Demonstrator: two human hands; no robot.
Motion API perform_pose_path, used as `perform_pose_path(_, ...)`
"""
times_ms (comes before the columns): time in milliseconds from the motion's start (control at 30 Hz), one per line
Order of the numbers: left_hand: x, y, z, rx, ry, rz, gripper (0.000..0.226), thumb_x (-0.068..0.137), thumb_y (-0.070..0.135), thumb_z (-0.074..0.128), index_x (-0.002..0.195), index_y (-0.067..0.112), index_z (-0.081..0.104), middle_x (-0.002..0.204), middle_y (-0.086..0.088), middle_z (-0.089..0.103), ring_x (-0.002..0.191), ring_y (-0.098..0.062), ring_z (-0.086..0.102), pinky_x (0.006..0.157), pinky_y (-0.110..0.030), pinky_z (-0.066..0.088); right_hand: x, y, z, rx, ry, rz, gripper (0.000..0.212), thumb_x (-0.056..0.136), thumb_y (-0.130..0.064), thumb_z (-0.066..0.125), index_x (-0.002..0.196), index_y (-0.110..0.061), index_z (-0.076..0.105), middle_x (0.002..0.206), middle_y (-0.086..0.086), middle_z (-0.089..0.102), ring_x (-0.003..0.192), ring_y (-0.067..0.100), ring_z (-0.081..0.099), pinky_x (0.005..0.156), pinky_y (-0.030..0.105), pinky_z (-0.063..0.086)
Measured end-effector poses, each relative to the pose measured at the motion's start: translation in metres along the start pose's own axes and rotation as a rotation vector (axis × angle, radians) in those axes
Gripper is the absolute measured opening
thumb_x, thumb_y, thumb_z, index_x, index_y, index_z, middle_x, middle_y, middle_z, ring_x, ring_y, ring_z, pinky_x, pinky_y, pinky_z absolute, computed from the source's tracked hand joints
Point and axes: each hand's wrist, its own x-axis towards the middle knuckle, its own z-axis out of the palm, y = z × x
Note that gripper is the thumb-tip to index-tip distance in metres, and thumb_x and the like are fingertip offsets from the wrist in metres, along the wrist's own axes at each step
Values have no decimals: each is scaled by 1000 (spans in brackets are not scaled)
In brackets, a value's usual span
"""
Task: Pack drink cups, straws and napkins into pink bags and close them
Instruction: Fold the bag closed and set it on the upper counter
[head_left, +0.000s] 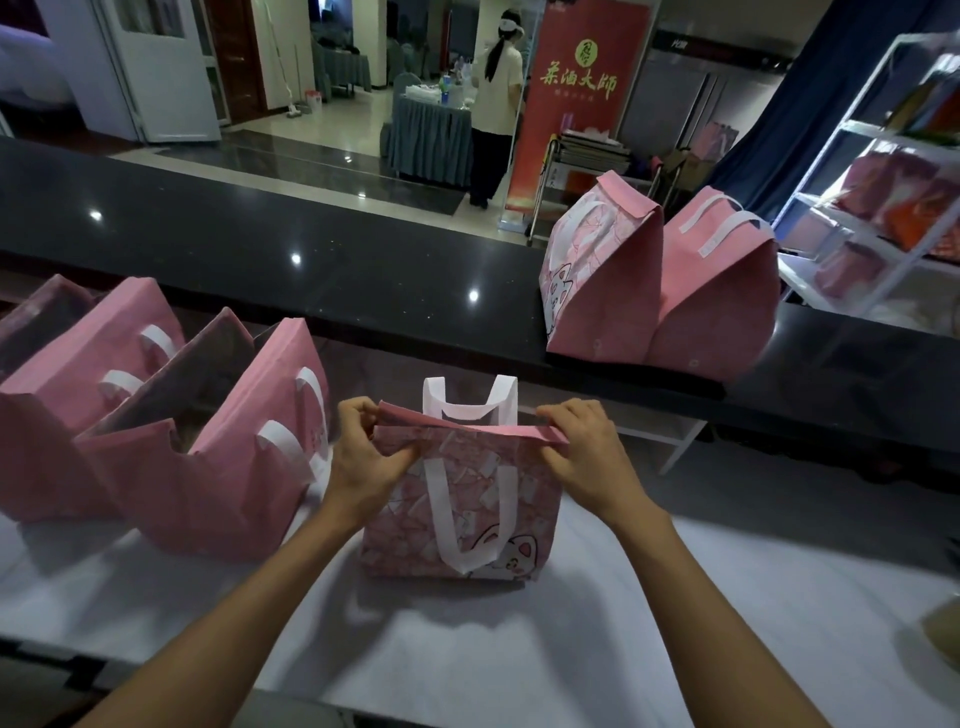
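Head view: a person's two bare forearms reach forward over a white table (519, 649).
Bag: a pink bag (457, 509) with a cat print stands upright on the table, between the hands; its top edge is folded over, and one white handle hangs down its front while the other stands up behind.
Left hand: the left hand (363, 457) pinches the left end of the folded top between thumb and curled fingers.
Right hand: the right hand (582, 447) pinches the right end of the fold the same way.
Table, left: a row of open pink bags (208, 467) with white handles stands close together, touching one another.
Counter: a dark glossy counter (311, 249) runs across behind the table, with ceiling lights reflected in it; two closed bags (660, 291) stand on it at the right, side by side.
Room: beyond the counter are a pale tiled floor, a red banner (576, 104) with yellow characters, a draped table (431, 135) and a person (496, 104) standing with their back turned.
Right edge: a white shelf (883, 171) holds more pink items.
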Motion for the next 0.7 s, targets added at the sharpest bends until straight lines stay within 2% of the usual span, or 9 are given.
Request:
perform_pose_path(100, 2, 1, 0, 17, -6, 34, 73, 70, 24, 91, 120, 15, 38, 95, 0, 65, 85, -13, 71, 72, -34, 63, 1, 0, 6, -37, 33, -42, 19, 92, -16, 66, 111, -17, 68, 105, -3, 57, 101, 15, 45, 84, 36, 48)
perform_pose_path(233, 5, -1, -5, 147, -62, 195, 79, 72, 24, 89, 134, 19, 40, 90, 3, 65, 82, -12, 67, 70, -19, 58, -3, 0, 17, -25, 91, -76, 15, 91, -10, 68, 105, -13, 68, 103, 0, 64, 97, 17, 54, 81, 35, 51)
perform_pose_path(300, 9, -5, -10, 253, -101, 388, 63, 78, 27, 83, 131, 17, 50, 99, -1, 67, 87, -10, 66, 74, -22, 61, -6, 1, 23, -9, 120, -86, 18, 88, -5, 70, 105, -11, 69, 101, 3, 69, 94, 22, 61, 80, 38, 54)
perform_pose_path(367, 15, -10, -15, 391, -163, 638, 38, 88, 27, 75, 120, 13, 61, 106, -9, 67, 91, -16, 68, 78, -31, 63, -9, 3, 29, -21, 152, -107, 22, 86, -2, 72, 106, -10, 69, 101, 5, 71, 92, 26, 64, 77, 42, 55)
perform_pose_path(433, 21, -14, -21, 540, -247, 807, 23, 96, 26, 67, 108, 7, 70, 106, -13, 66, 86, -22, 68, 75, -33, 64, -10, 5, 33, -53, 165, -132, 24, 87, -4, 72, 110, -9, 68, 104, 6, 71, 94, 27, 64, 77, 42, 55)
perform_pose_path(500, 26, -14, -28, 606, -333, 856, 23, 98, 25, 61, 102, 6, 74, 106, -12, 65, 84, -20, 66, 72, -30, 62, -10, 7, 36, -78, 161, -139, 27, 89, -7, 71, 115, -9, 66, 108, 6, 69, 97, 26, 63, 78, 42, 55)
perform_pose_path(600, 29, -12, -35, 622, -424, 877, 25, 97, 29, 66, 105, 7, 72, 108, -8, 63, 85, -17, 62, 75, -25, 59, -17, 8, 39, -65, 151, -143, 34, 89, -14, 70, 123, -11, 62, 116, 5, 66, 104, 24, 61, 85, 41, 55)
perform_pose_path(700, 27, -5, -35, 614, -435, 859, 24, 97, 28, 64, 104, 6, 71, 104, -6, 64, 84, -15, 62, 76, -23, 58, -25, 8, 40, -59, 106, -135, 43, 89, -33, 64, 129, -20, 56, 124, -4, 60, 115, 16, 51, 101, 38, 41)
